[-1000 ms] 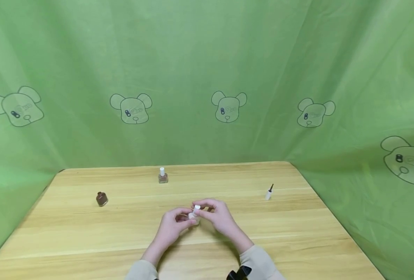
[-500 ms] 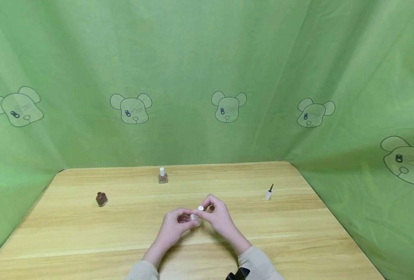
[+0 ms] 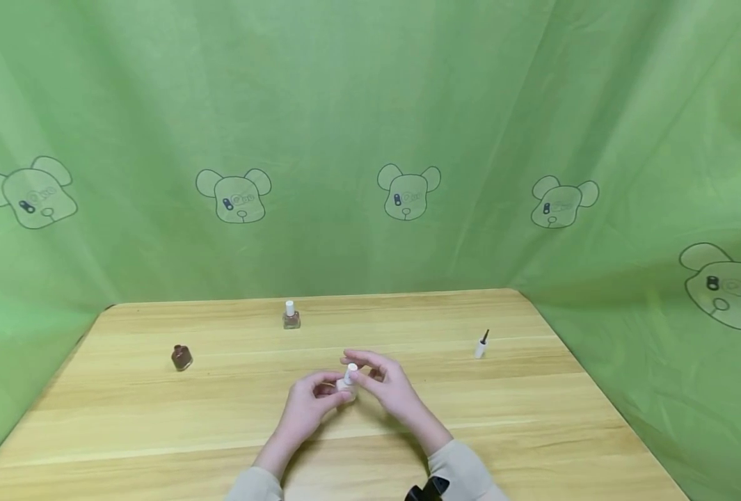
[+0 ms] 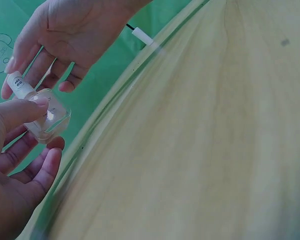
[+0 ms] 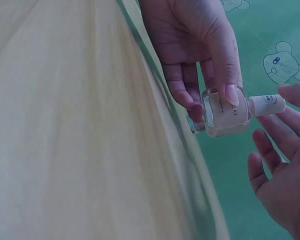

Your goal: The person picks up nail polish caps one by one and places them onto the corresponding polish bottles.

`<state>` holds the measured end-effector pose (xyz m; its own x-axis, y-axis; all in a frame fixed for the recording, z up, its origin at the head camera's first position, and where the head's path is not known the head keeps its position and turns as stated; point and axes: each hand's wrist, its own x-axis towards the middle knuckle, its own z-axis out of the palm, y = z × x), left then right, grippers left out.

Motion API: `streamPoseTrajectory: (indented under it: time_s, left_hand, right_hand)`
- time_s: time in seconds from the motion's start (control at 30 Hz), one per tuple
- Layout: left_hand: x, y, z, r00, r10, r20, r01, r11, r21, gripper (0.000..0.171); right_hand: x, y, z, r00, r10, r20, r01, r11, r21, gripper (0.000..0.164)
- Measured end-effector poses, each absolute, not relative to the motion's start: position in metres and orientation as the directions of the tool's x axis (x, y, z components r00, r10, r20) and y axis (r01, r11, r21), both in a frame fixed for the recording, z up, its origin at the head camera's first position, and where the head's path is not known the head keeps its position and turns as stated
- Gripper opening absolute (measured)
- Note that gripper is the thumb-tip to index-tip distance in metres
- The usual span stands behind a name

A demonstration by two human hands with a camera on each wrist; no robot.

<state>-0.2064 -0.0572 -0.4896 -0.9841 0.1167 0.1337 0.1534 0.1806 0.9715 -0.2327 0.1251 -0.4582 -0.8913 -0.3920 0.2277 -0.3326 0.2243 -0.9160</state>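
Near the middle of the table, my left hand grips a clear nail polish bottle by its glass body, thumb across the printed front. The bottle's white cap is on its neck. My right hand has thumb and forefinger at this cap, the other fingers spread apart from the glass. In the left wrist view the bottle is tilted, its cap pointing to the upper left. The left fingers hide part of the bottle in the head view.
A dark brown nail polish bottle without a cap is at the left. A capped brownish bottle stands at the back. A white cap with its dark brush pointing up stands at the right. Green curtain borders the wooden table.
My right hand turned at the cap and tilted the bottle toward the right half a second ago. Now its fingers are straighter and the cap shows more. The left hand stays nearly in place.
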Motion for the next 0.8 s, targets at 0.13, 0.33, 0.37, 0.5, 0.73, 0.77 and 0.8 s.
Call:
streamPoseTrajectory:
  time_s: [0.13,0.33,0.37,0.5,0.73,0.77,0.8]
  left_hand:
    - [-0.2064,-0.0577,-0.4896,-0.983,0.113,0.148,0.165,0.164,0.973,0.037]
    - [-0.2068,-0.0588,-0.4898,-0.984,0.112,0.140,0.157,0.159,0.975,0.037]
    - [-0.2070,-0.0588,-0.4898,-0.984,0.113,0.135,0.152,0.161,0.975,0.037]
    - [-0.2061,-0.0582,-0.4893,-0.983,0.118,0.142,0.160,0.156,0.975,0.036]
    - [-0.2030,-0.0559,-0.4832,-0.983,0.129,0.131,0.153,0.173,0.973,0.034]
    - [-0.2030,-0.0560,-0.4835,-0.982,0.136,0.134,0.157,0.176,0.972,0.034]
    - [-0.2052,-0.0563,-0.4878,-0.980,0.143,0.137,0.162,0.180,0.970,0.035]
  right_hand:
    - [-0.2320,0.1256,-0.4592,-0.881,-0.419,0.221,-0.343,0.243,-0.907,0.038]
    - [-0.2325,0.1247,-0.4613,-0.889,-0.409,0.207,-0.333,0.267,-0.904,0.037]
    - [-0.2325,0.1247,-0.4614,-0.894,-0.401,0.199,-0.323,0.271,-0.907,0.037]
    - [-0.2328,0.1245,-0.4606,-0.916,-0.356,0.185,-0.292,0.275,-0.916,0.032]
    - [-0.2299,0.1221,-0.4548,-0.945,-0.276,0.175,-0.254,0.283,-0.925,0.021]
    - [-0.2296,0.1220,-0.4544,-0.947,-0.267,0.179,-0.255,0.284,-0.924,0.020]
    - [-0.2315,0.1224,-0.4582,-0.948,-0.257,0.190,-0.261,0.278,-0.925,0.020]
